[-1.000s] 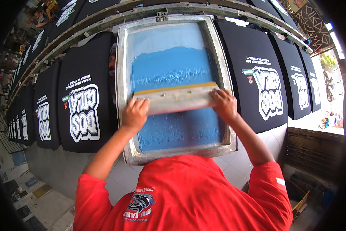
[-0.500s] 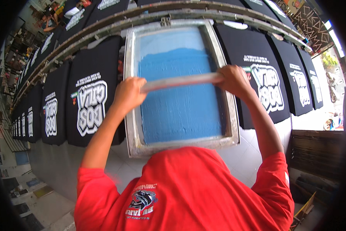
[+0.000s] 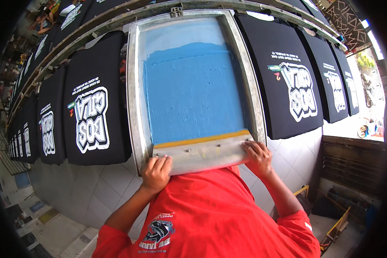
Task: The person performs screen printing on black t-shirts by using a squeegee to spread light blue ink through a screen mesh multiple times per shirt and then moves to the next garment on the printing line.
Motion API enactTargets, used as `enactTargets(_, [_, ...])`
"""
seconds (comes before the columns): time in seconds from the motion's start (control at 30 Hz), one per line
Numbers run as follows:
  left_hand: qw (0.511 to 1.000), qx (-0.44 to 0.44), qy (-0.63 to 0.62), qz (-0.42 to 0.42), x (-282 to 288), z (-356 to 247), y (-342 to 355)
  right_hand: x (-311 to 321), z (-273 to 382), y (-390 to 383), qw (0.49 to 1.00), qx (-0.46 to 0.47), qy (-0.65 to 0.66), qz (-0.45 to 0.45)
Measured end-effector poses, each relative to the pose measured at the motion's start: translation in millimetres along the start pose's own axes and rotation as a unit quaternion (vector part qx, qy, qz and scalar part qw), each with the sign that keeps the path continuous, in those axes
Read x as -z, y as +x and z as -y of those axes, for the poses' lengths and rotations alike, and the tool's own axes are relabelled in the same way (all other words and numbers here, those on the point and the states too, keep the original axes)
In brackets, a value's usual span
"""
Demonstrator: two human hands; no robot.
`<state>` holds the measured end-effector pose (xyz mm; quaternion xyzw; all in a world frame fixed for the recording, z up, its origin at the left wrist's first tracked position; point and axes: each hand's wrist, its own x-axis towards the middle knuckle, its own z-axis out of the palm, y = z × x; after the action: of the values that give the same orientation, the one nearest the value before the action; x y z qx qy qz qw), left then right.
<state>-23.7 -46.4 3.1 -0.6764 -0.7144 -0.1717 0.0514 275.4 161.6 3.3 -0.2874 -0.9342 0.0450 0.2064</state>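
A wide squeegee (image 3: 202,155) with a metal holder and a yellow blade lies across the near end of a screen printing frame (image 3: 135,86). My left hand (image 3: 156,173) grips its left end, fingers curled over the holder. At the other end, my right hand (image 3: 258,157) is closed on it in the same way. Blue ink (image 3: 193,92) covers most of the mesh, and a paler band shows at the far end. The blade's edge touches the inked mesh close to the frame's near side, which my red shirt partly hides. Whatever lies beneath the frame is hidden.
Black printed T-shirts stretch over boards on both sides, including one at the left (image 3: 90,103) and one at the right (image 3: 283,77). A long rail (image 3: 111,26) with a metal hinge (image 3: 176,12) runs behind the frame. Pale floor tiles (image 3: 103,185) show below.
Both hands have drawn the squeegee from the middle of the frame to its near end. It now leans back, showing its broad face and yellow blade. My view has shifted slightly.
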Motion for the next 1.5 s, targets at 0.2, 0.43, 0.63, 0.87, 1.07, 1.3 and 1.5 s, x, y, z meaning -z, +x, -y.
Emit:
enactTargets(0.2, [1.000,0.001,0.011,0.000,-16.9,44.5,67.2,-31.9,-39.7,70.4,1.000,0.017,0.011,-0.001])
enactTargets(0.43, [1.000,0.010,0.025,-0.010,-54.7,125.8,171.4,-77.9,-99.9,188.8,0.999,0.032,0.008,-0.005])
enactTargets(0.63, [0.998,0.023,0.036,0.056,-37.4,187.3,291.8,-79.8,-136.5,311.2,0.997,0.016,-0.036,0.072])
enactTargets(0.87, [0.993,0.056,-0.053,0.091,29.5,174.3,310.4,-8.6,-122.5,344.9,0.990,-0.003,-0.026,0.139])
enactTargets(1.07, [0.996,0.058,-0.026,0.065,70.6,68.3,161.7,45.1,-51.2,178.3,0.992,-0.031,-0.045,0.114])
enactTargets(1.3, [0.998,0.021,-0.066,0.002,9.2,-9.3,-0.7,11.9,0.3,-12.7,0.999,0.001,0.014,-0.030])
enactTargets(1.5, [0.996,0.027,-0.082,0.004,8.3,-26.0,-25.7,-0.6,9.4,-40.7,0.999,-0.010,0.028,-0.034])
